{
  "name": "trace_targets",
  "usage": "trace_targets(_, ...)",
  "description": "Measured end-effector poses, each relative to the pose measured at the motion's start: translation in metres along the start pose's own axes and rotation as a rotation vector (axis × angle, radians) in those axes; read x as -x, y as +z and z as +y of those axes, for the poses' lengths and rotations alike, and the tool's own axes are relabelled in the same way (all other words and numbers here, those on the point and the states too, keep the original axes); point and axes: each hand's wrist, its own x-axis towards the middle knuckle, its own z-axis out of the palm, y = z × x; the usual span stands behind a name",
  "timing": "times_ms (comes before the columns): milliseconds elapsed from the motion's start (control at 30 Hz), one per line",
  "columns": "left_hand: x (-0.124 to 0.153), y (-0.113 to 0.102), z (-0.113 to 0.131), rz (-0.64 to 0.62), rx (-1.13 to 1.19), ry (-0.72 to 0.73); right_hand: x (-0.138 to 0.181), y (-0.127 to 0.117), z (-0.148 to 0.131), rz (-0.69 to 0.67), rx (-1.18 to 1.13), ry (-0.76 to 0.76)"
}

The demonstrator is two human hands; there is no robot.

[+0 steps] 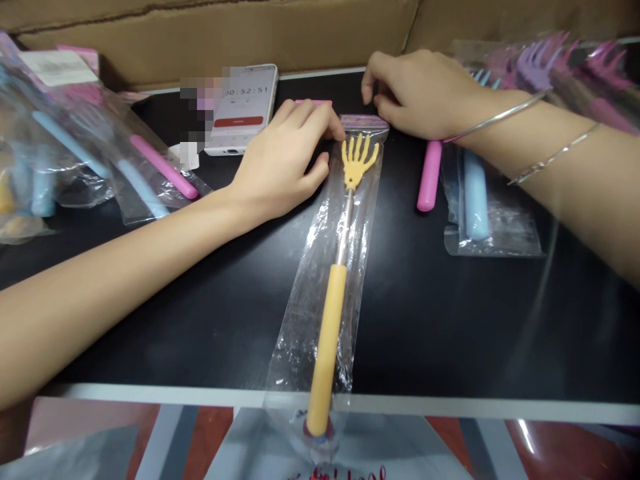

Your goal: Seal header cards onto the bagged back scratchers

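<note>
A yellow hand-shaped back scratcher [327, 340] with a metal shaft lies in a clear plastic bag [300, 300]. Its claw points away from me, and the handle end reaches past the table's front edge. My left hand [285, 157] rests left of the claw, fingers bent and thumb apart, its index fingertip at the bag's upper edge. Beyond the bag's top right corner is my right hand [417, 93], loosely curled with a gap between thumb and fingers; nothing shows in it. Under my right wrist lie a pink handle [430, 177] and a bagged blue handle [476, 200].
Bagged blue and pink back scratchers [145, 160] are heaped at the left; pink and purple ones [537, 63] lie at the far right. A white phone [243, 110] showing a timer leans at the back. Cardboard [325, 40] stands behind the black table [210, 300].
</note>
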Motion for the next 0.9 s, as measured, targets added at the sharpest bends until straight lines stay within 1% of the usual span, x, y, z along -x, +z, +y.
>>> trace_targets(100, -0.001, -0.003, 0.001, -0.043, -0.019, -0.028, 0.000, 0.000, 0.001, -0.001, -0.013, -0.012)
trace_targets(200, -0.002, -0.004, 0.002, -0.067, -0.030, -0.018, 0.000, 0.000, -0.001, 0.003, -0.030, -0.008)
trace_targets(367, 0.000, 0.001, -0.004, 0.031, 0.024, 0.032, 0.000, -0.001, -0.002, 0.009, -0.029, -0.002)
trace_targets(600, -0.001, 0.007, -0.011, 0.054, 0.000, 0.076, 0.002, 0.002, -0.001, 0.015, -0.065, -0.004)
trace_targets(800, 0.000, 0.010, -0.011, 0.113, -0.030, 0.091, 0.001, 0.001, 0.000, 0.017, -0.071, -0.003)
trace_targets(900, -0.002, 0.006, -0.010, 0.041, -0.077, 0.058, 0.001, 0.000, 0.001, 0.023, -0.074, 0.000)
